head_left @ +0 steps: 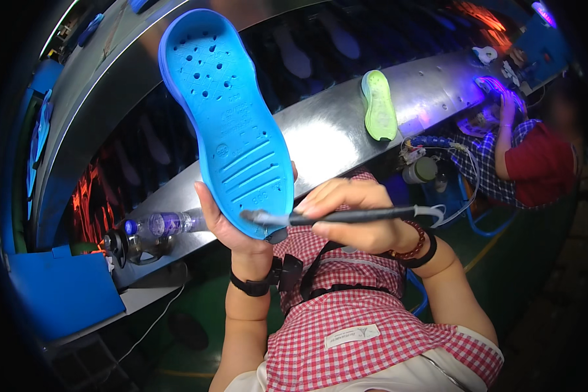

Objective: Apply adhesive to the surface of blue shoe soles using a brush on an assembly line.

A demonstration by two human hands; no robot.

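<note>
The left forearm rises almost straight up to the left hand [245, 238], which is turned palm up and curled around the near end of a blue shoe sole [235, 124], thumb along one edge and a fingertip showing at the other. The right arm bends inward, and the right hand [356, 209] pinches a dark-handled brush [366, 215] between thumb and fingers, the handle lying roughly level.

The sole stands up from the left palm, its hollow face toward the wearer, its far end reaching well beyond both hands. The brush tip lies over the near end of that face, just left of the right hand.

Most of the left fingers are hidden behind the sole. The bristles are blurred, and whether the thin pale cord behind the right hand joins the brush is unclear.

Left of the left hand, a clear bottle [163, 224] lies on its side. Beyond the right hand, a yellow-green sole [379, 108] rests on a metal table [313, 140]. Farther right, a co-worker [536, 163] bends over something lit purple, hard to make out.
</note>
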